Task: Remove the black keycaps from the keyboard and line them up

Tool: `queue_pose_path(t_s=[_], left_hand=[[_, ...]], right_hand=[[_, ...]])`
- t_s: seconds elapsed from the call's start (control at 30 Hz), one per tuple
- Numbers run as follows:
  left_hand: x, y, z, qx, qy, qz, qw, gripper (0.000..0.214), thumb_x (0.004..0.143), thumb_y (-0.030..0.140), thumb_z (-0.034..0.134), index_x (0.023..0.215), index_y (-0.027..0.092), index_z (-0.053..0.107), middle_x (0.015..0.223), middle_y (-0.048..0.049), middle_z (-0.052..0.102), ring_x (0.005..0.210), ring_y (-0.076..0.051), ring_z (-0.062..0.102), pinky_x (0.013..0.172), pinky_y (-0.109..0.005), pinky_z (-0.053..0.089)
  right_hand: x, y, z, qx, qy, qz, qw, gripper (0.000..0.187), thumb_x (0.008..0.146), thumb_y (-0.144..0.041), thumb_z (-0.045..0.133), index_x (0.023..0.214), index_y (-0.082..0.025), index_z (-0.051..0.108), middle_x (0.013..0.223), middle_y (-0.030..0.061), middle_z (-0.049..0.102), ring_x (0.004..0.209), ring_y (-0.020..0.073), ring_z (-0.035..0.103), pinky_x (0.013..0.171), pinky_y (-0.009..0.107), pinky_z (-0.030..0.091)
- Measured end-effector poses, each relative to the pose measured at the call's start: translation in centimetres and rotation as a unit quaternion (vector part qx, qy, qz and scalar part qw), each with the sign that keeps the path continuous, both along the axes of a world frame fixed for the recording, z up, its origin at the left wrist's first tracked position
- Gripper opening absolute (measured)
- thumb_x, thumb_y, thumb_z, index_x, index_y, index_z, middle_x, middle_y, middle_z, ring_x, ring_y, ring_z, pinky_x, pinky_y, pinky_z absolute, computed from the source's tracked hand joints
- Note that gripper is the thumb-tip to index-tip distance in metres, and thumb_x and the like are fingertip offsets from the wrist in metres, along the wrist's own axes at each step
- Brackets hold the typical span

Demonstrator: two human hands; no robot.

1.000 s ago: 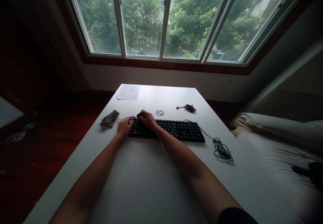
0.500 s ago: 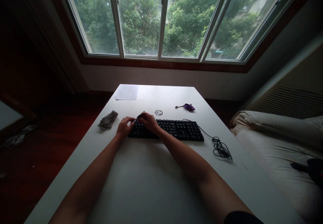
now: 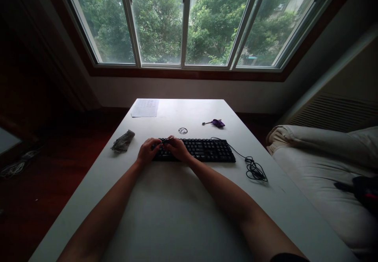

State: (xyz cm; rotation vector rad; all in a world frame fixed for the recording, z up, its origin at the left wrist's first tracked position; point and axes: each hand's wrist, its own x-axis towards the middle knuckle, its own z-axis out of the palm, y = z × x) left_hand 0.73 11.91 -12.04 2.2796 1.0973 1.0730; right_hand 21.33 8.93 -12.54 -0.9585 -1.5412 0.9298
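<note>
A black keyboard (image 3: pixel 209 150) lies on the white table with both my hands at its left end. My left hand (image 3: pixel 147 151) is bent over the left edge, thumb and fingertips drawn together; whatever they grip is too small to make out. Just to the right, my right hand (image 3: pixel 178 150) pinches a small tool with thin shiny metal parts (image 3: pixel 169 138), held low over the keys. Its exact kind is unclear. My two hands' fingertips nearly meet, and they hide the keys beneath them.
Left of the keyboard lies a crumpled grey cloth (image 3: pixel 123 141). Behind it are a small round dish (image 3: pixel 182 131), a purple object with a brush (image 3: pixel 217 123) and a paper sheet (image 3: pixel 145 108). The coiled cable (image 3: pixel 256 169) lies at right, beside a pale couch (image 3: pixel 313 183).
The view has shifted slightly. My right hand has turned so that the tool lies flatter and nearer my left fingers. My left hand has closed in a little over the keyboard.
</note>
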Motion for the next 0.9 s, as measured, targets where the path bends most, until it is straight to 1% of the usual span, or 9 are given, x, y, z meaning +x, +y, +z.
queue_pose_path(t_s=[0.13,0.33,0.43,0.53,0.63,0.73,0.83,0.9], left_hand=[[-0.1,-0.2,0.2,-0.012,0.001,-0.004,1.0,0.023,0.094,0.029,0.054,0.11,0.027,0.071,0.108,-0.0053,0.068,0.104,-0.023,0.063,0.097,-0.04,0.051],[0.0,-0.3,0.2,-0.007,-0.027,0.011,1.0,0.024,0.092,0.034,0.058,0.112,0.026,0.07,0.104,-0.0044,0.069,0.091,-0.02,0.065,0.089,-0.037,0.054],[0.1,-0.4,0.3,0.002,-0.045,0.014,0.999,0.024,0.094,0.037,0.056,0.111,0.026,0.069,0.105,-0.0038,0.069,0.09,-0.019,0.065,0.088,-0.035,0.054],[0.0,-0.2,0.1,0.009,-0.06,0.033,0.998,0.023,0.094,0.037,0.055,0.108,0.025,0.069,0.105,-0.0035,0.069,0.092,-0.019,0.065,0.088,-0.034,0.054],[-0.3,0.7,-0.5,-0.005,-0.078,0.077,0.994,0.023,0.093,0.037,0.056,0.108,0.023,0.067,0.106,-0.0043,0.07,0.092,-0.019,0.066,0.088,-0.035,0.055],[-1.0,2.4,-1.5,-0.043,-0.135,0.127,0.982,0.027,0.092,0.039,0.056,0.111,0.022,0.065,0.104,-0.0053,0.071,0.092,-0.019,0.067,0.088,-0.035,0.055],[-1.8,4.2,-2.4,-0.084,-0.187,0.149,0.967,0.036,0.091,0.041,0.056,0.119,0.019,0.062,0.106,-0.0079,0.072,0.09,-0.019,0.068,0.085,-0.034,0.056],[-2.2,5.4,-2.8,-0.109,-0.175,0.157,0.966,0.04,0.09,0.042,0.057,0.122,0.019,0.062,0.107,-0.0088,0.073,0.088,-0.019,0.068,0.084,-0.034,0.056]], right_hand=[[-0.5,-0.1,0.0,-0.007,0.031,-0.019,0.999,0.015,0.087,-0.034,0.06,0.092,-0.021,0.061,0.082,0.0032,0.072,0.073,0.019,0.069,0.073,0.033,0.057],[-0.2,-0.4,0.3,-0.037,0.073,-0.024,0.996,0.018,0.085,-0.038,0.061,0.091,-0.021,0.058,0.085,0.0044,0.073,0.075,0.0194,0.07,0.073,0.033,0.058],[0.0,-0.5,0.2,-0.046,0.093,-0.019,0.994,0.019,0.084,-0.037,0.062,0.091,-0.02,0.057,0.083,0.0044,0.073,0.075,0.0199,0.071,0.07,0.033,0.058],[0.0,-0.4,-0.2,-0.052,0.09,-0.018,0.994,0.019,0.083,-0.036,0.062,0.091,-0.02,0.057,0.082,0.004,0.073,0.076,0.0202,0.072,0.071,0.033,0.058],[0.1,-0.3,-0.5,-0.058,0.066,-0.03,0.996,0.02,0.082,-0.037,0.061,0.092,-0.02,0.057,0.083,0.0036,0.074,0.075,0.0194,0.072,0.072,0.032,0.057],[0.2,-0.2,-0.7,-0.063,0.058,-0.033,0.996,0.02,0.082,-0.037,0.06,0.092,-0.02,0.057,0.083,0.0037,0.074,0.074,0.019,0.072,0.071,0.031,0.057],[0.2,-0.2,-0.8,-0.056,0.058,-0.033,0.996,0.02,0.082,-0.037,0.06,0.092,-0.02,0.058,0.082,0.0035,0.073,0.073,0.0191,0.071,0.07,0.031,0.056],[0.2,-0.2,-0.8,-0.054,0.057,-0.034,0.996,0.02,0.081,-0.037,0.06,0.092,-0.02,0.058,0.081,0.0031,0.073,0.073,0.0191,0.071,0.069,0.031,0.056]])
